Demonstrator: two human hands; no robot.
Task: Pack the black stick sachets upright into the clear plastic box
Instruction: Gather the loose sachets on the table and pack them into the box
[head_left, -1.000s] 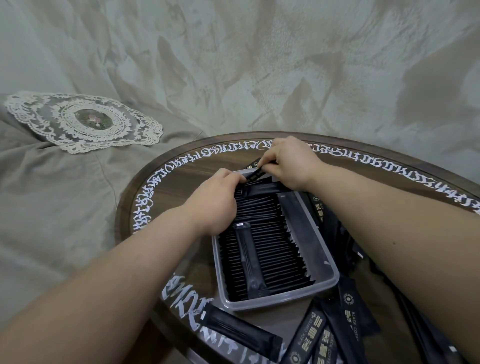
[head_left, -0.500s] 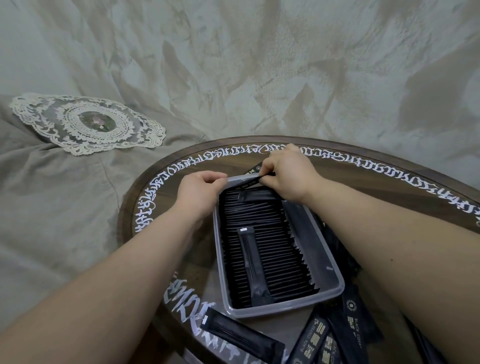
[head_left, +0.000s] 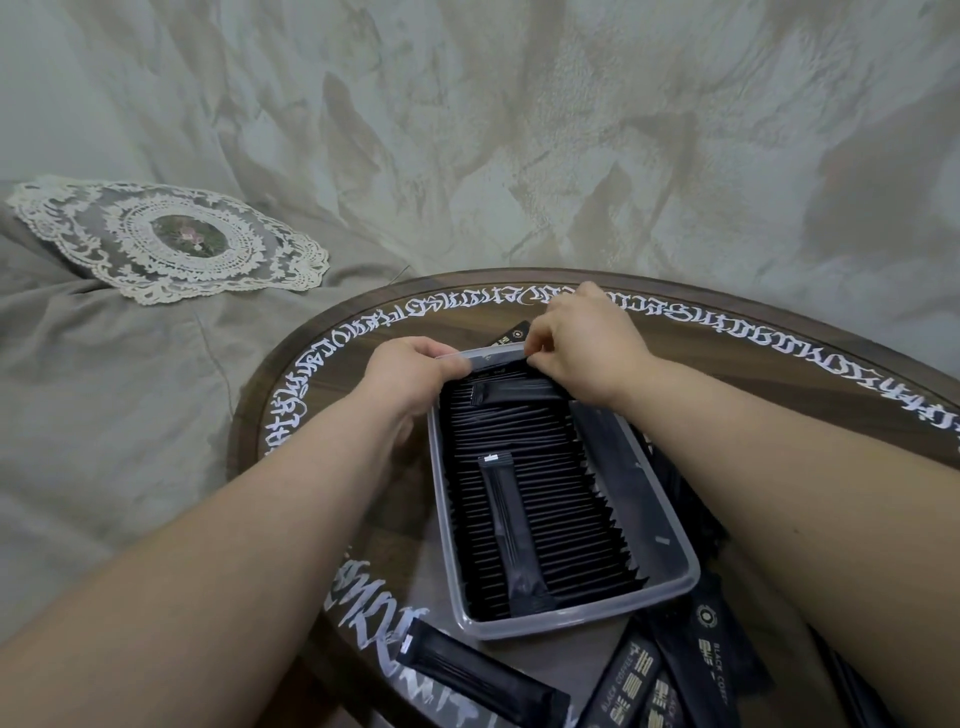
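While both hands (head_left: 582, 348) pinch a sachet (head_left: 501, 358), clear box (head_left: 670, 587) nearly full

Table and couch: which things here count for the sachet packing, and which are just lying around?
Job:
- clear box, packed with upright sachets
- flat sachet lying on the row
- loose sachets by the box
- left hand on the box's far corner
- right hand pinching a sachet at the far wall

Lying about:
- lace doily
- grey cloth

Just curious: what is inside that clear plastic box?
The clear plastic box holds a packed row of black stick sachets on edge, with one sachet lying flat on top. The box floor beneath them is hidden; both hands cover the far end.
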